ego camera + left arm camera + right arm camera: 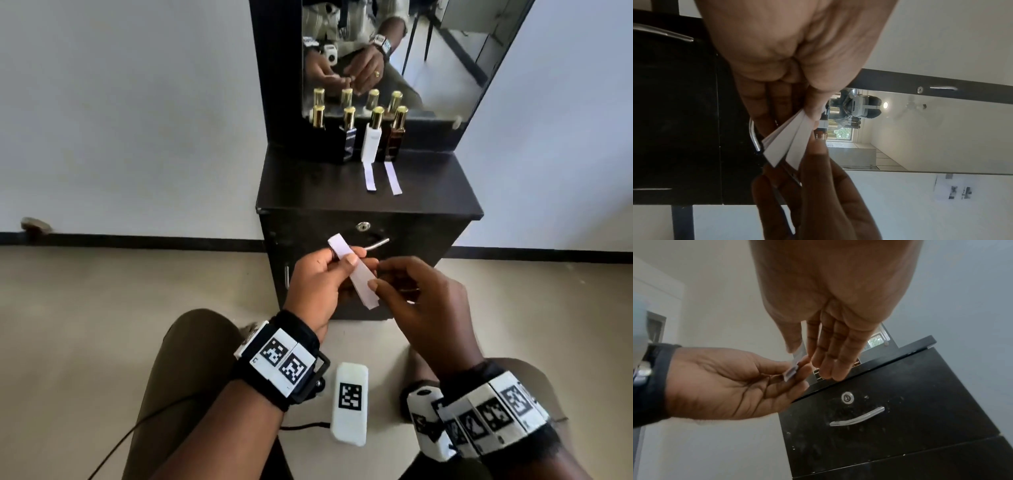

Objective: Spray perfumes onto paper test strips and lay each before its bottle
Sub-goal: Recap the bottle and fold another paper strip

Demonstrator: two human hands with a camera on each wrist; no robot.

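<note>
My left hand (317,284) holds a small stack of white paper strips (356,277) in front of the cabinet drawer, thumb on top. They fan out in the left wrist view, paper strips (789,139). My right hand (421,308) pinches the lower end of one strip between thumb and forefinger, the paper strips (792,371) just showing between both hands. Several gold-capped perfume bottles stand in a row before the mirror, among them a dark blue bottle (348,137), a white bottle (372,138) and a brown bottle (394,140). One laid strip (369,176) lies before the white bottle, another laid strip (393,178) before the brown.
The black cabinet (308,192) stands against a white wall, with a mirror (445,51) above it and a drawer handle (378,244) and lock (362,226) on its front. A white marker-tagged device (350,404) with a cable lies on the floor between my knees.
</note>
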